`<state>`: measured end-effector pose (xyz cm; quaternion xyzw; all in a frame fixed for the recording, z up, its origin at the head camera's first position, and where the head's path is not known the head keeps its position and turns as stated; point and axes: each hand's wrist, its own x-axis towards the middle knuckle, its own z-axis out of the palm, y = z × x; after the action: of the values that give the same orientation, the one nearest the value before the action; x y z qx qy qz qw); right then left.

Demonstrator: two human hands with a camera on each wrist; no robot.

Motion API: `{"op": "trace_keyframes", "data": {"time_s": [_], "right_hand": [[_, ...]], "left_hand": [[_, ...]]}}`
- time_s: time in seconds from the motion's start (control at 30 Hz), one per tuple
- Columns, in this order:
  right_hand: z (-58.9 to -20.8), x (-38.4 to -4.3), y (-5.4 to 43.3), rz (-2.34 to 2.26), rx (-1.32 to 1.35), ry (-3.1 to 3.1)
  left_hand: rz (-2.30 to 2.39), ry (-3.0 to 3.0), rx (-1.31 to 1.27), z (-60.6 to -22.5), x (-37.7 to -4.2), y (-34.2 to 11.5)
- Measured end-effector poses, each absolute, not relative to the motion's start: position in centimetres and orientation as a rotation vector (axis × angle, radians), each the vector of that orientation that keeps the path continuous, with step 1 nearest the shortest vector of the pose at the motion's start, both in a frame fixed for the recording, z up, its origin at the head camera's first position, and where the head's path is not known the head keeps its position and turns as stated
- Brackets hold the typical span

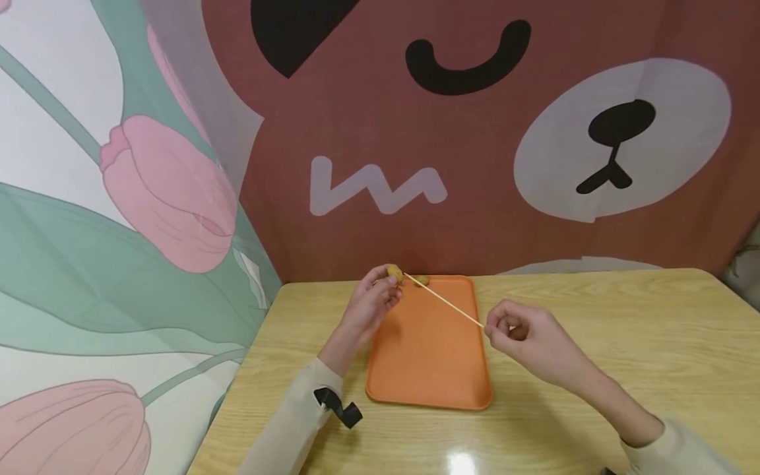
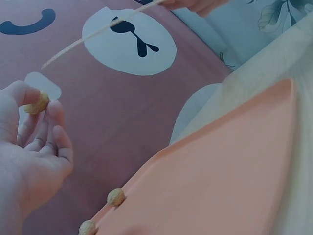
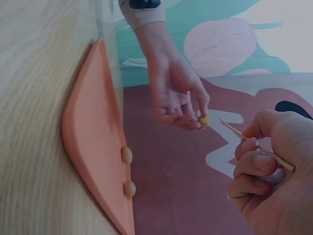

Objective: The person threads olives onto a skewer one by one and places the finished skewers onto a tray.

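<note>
My left hand [image 1: 371,303] pinches a small yellow-brown ball [image 2: 37,103] between thumb and fingers, over the far left end of an orange tray [image 1: 430,349]. To its right, my right hand [image 1: 531,340] grips a thin bamboo skewer [image 1: 444,300] near one end. The skewer slants up and left, its tip close to the ball in the head view. In the right wrist view a gap shows between the tip and the ball. Two similar balls, one nearer [image 3: 127,155] and one farther along [image 3: 129,188], sit at the tray's far rim.
The tray lies on a light wood table [image 1: 594,409]. Behind the table's far edge hangs a cloth [image 1: 380,119] with a brown bear print. A tulip-printed cloth [image 1: 172,191] borders the left side. A black strap [image 1: 338,406] hangs from the left wrist.
</note>
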<state>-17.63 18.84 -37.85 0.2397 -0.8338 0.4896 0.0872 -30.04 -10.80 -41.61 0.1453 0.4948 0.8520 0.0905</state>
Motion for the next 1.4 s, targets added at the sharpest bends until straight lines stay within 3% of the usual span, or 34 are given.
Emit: {"op": "trace_keyframes", "data": {"time_s": [1.4], "right_hand": [[-39.3, -18.2, 17.6, 1.427, 0.849, -2.496]], "left_hand": [[2.553, 1.549, 0.491, -41.2, -29.4, -10.9]]}}
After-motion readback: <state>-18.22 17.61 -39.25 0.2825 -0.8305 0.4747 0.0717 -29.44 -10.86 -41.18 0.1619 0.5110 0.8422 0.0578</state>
